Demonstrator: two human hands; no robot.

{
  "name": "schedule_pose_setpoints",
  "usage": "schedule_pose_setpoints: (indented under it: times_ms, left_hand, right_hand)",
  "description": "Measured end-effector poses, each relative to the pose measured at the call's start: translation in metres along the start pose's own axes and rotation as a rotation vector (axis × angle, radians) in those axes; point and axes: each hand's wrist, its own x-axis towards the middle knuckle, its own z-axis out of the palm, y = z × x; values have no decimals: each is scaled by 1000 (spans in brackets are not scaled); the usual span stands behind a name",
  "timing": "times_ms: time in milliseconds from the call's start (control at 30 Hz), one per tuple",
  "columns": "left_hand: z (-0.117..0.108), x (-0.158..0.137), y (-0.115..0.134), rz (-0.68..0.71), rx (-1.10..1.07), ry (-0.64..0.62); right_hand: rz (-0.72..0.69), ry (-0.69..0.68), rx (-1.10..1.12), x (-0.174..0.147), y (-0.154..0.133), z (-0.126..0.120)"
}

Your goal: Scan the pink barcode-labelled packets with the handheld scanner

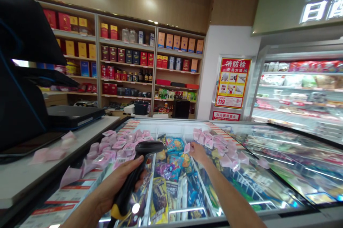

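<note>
My left hand [120, 181] is wrapped round the grip of a black and yellow handheld barcode scanner [125, 192], whose head points to the right. My right hand [198, 152] reaches forward over the freezer and pinches a small pink cup [187, 148] by its edge. A pile of similar pink cups [125, 144], some with barcode labels, lies on the freezer top left of the scanner. Another group of pink cups [207, 138] lies just right of my right hand. Under the glass, bagged frozen treats [167, 171] sit in wire baskets.
A counter [16, 181] with a black checkout terminal [21, 67] and a few pink cups stands at the left. Shelves of boxed goods [125, 56] line the back wall. A lit display fridge [300, 88] stands at the right, behind another glass-topped freezer [281, 149].
</note>
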Motion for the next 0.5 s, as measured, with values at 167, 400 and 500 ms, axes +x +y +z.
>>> schedule_pose_setpoints:
  times_ms: [167, 400, 500]
  left_hand:
    - [3, -2, -3, -32, -22, -40]
    - [15, -6, -3, -64, -7, -57]
    - [16, -8, -5, -70, 7, -75]
  right_hand:
    - [-7, 149, 330, 0, -5, 10]
    - [-22, 226, 450, 5, -11, 25]
    - [-20, 285, 423, 8, -8, 32]
